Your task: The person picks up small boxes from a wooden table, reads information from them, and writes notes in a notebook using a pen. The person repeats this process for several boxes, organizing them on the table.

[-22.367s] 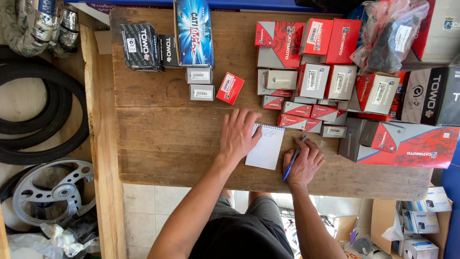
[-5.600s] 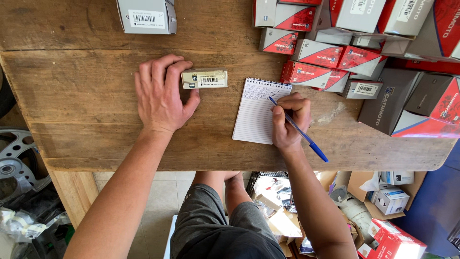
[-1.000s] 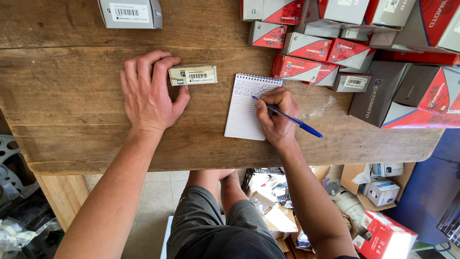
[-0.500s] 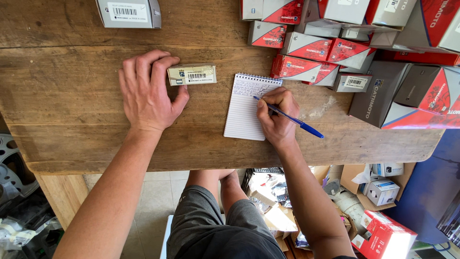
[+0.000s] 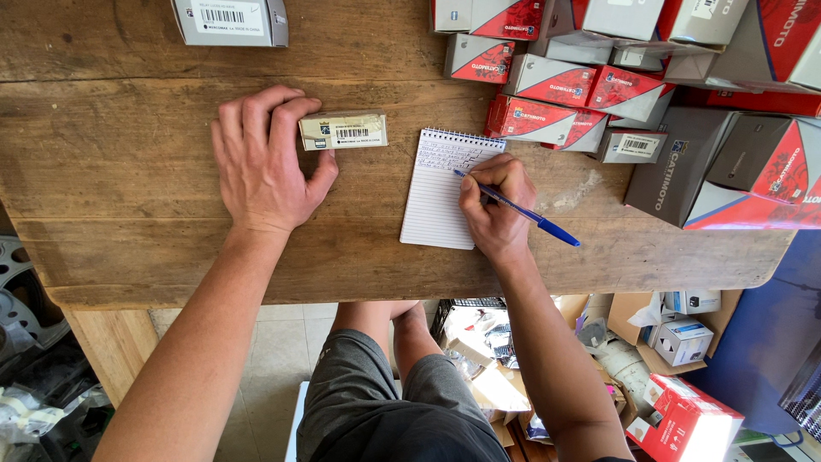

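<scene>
1. Presently, the right hand (image 5: pixel 494 205) is clamped on a blue pen (image 5: pixel 522 210), fingers pinched together round the barrel, with the tip touching the upper lines of a small spiral notepad (image 5: pixel 443 190).
2. That notepad lies flat on the wooden bench (image 5: pixel 111 171), near its front edge, and the heel of the writing hand rests over the pad's right border (the top lines carry handwriting, too small to make out).
3. At 9 o'clock from the notepad, the left hand (image 5: pixel 265 167) lies palm down on the bench, fingers spread apart and gripping nothing.
4. Its fingertips touch the left end of a small pale labelled box (image 5: pixel 343 131), which lies lengthwise at about 10 o'clock from the notepad.
5. At 12 o'clock from the left hand, a grey box (image 5: pixel 229 20) with a white label sits at the bench's far edge, well apart from the fingers.
6. From 12 to 3 o'clock of the notepad, red-and-white cartons (image 5: pixel 547 81) lie stacked, with larger dark cartons (image 5: pixel 684 167) beside them at 3 o'clock.
</scene>
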